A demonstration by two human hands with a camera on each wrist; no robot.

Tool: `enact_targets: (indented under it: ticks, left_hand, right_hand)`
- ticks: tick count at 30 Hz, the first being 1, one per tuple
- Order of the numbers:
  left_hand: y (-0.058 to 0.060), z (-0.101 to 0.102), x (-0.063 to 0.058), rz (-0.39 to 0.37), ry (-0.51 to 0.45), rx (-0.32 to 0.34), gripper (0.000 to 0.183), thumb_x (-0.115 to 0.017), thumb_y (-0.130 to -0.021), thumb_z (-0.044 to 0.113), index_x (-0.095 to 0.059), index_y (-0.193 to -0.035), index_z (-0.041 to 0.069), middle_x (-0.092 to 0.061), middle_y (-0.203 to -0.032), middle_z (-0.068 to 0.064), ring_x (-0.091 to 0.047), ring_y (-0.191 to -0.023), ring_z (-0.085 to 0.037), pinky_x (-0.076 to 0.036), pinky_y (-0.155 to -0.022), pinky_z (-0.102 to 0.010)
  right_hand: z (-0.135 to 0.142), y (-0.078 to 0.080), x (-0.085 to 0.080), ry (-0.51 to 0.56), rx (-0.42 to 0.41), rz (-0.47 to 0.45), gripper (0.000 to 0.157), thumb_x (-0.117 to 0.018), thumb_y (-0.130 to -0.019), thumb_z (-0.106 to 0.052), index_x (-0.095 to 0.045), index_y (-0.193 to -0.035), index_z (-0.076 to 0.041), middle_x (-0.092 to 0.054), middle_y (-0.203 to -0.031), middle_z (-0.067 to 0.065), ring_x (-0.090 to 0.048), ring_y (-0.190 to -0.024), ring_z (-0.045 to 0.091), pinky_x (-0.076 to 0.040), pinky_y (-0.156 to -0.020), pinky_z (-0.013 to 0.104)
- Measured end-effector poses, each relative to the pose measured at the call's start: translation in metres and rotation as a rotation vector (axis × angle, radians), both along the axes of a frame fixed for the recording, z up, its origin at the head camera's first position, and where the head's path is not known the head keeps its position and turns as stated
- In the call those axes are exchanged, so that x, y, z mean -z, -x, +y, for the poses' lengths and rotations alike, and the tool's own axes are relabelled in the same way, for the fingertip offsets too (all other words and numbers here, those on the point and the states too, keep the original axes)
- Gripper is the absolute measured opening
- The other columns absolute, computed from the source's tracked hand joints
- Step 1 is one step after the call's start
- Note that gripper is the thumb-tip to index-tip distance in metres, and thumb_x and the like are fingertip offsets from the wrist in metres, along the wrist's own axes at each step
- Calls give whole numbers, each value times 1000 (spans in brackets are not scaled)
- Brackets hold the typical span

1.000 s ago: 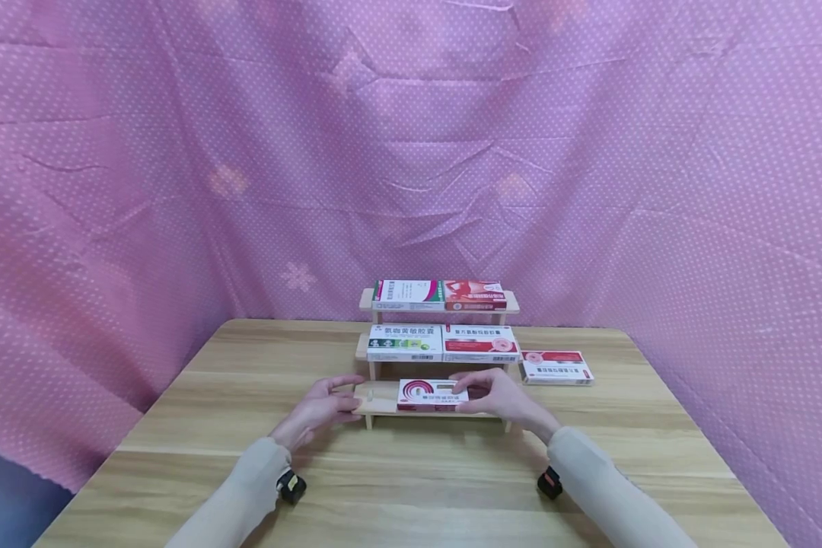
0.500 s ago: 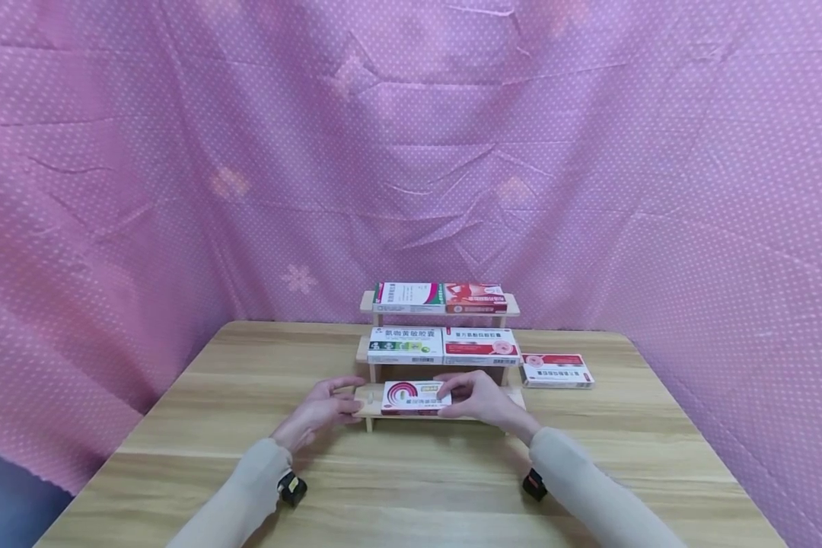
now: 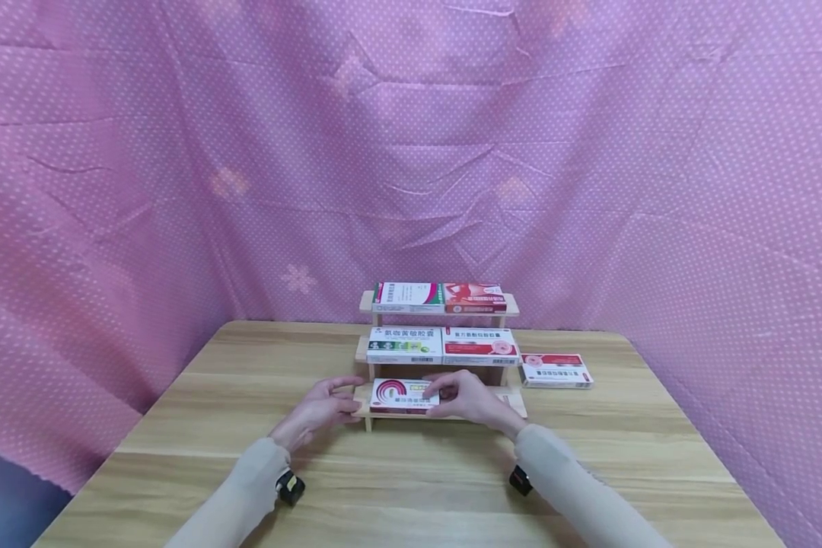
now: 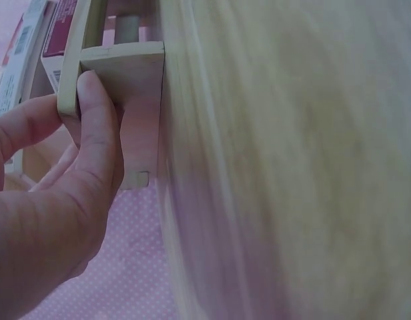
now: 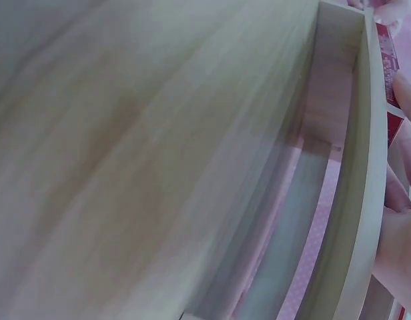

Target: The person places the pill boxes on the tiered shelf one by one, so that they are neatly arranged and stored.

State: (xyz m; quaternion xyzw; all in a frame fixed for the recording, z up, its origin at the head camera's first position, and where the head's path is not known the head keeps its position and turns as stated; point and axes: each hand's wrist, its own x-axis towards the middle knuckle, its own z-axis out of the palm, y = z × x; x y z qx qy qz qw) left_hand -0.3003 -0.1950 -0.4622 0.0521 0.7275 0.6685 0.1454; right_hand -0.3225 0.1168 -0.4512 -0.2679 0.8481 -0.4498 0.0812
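A white medicine box (image 3: 396, 393) with red rings on its face lies flat on the lowest step of a three-step wooden display stand (image 3: 517, 401). My right hand (image 3: 471, 399) grips that box at its right end, thumb at the front edge. At the step's left end, my left hand (image 3: 320, 411) pinches the board; in the left wrist view the thumb (image 4: 97, 127) is under it and a finger lies on the other side. The right wrist view shows only parts of the right hand (image 5: 402, 233) beside the step's front edge, with the box's dark red side (image 5: 387, 57).
A green-and-white box (image 3: 404, 345) and a red-and-white box (image 3: 481, 346) fill the middle step. Another white box (image 3: 409, 297) and a red box (image 3: 475, 297) lie on the top step. One more red-and-white box (image 3: 557, 371) lies on the table right of the stand.
My right hand has slid the ringed medicine box leftward along the lowest step, close to its left end. The left hand has stayed on the step's end.
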Motion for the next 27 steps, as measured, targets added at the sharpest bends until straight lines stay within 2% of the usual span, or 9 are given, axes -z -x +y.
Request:
enact_targets:
  ticks: [6, 10, 16, 24, 27]
  left_hand:
    - [-2, -2, -1, 1, 1, 13, 61, -61, -88, -4, -38, -145, -5, -64, -116, -26, -69, -93, -24, -58, -91, -41]
    - [-1, -1, -1, -7, -6, 11, 61, -61, -88, -4, -39, -144, -3, -63, -117, -26, -69, -94, -25, -59, -90, -40]
    - [0, -1, 0, -6, -7, 3, 60, -61, -87, -6, -40, -143, -4, -61, -119, -27, -69, -93, -25, -59, -89, -40]
    - [1, 0, 0, -12, 2, -13, 59, -61, -88, -5, -41, -143, -2, -61, -121, -27, -69, -93, -25, -59, -90, -40]
    - [1, 0, 1, -5, 6, -5, 60, -60, -88, -5, -40, -144, -3, -60, -122, -29, -69, -94, -25, -59, -90, -41]
  right_hand:
    - [-6, 0, -1, -2, -14, 16, 26, -83, -78, -26, -76, -102, -23, -63, -134, 3, -61, -92, 10, -51, -78, 21]
    - [-7, 0, -1, 3, -17, 11, 26, -83, -78, -23, -76, -103, -20, -62, -135, 6, -60, -88, 11, -50, -75, 20]
    - [-8, 0, -1, 0, -24, 11, 26, -82, -80, -24, -75, -105, -19, -60, -137, 7, -58, -91, 11, -49, -77, 20]
    - [-6, 0, -1, -19, -26, 3, 26, -81, -80, -30, -74, -105, -27, -58, -140, 4, -56, -93, 15, -47, -77, 24]
    - [-4, -2, -1, -14, -28, -10, 27, -80, -80, -34, -73, -106, -28, -54, -144, 7, -58, -99, 16, -49, -85, 30]
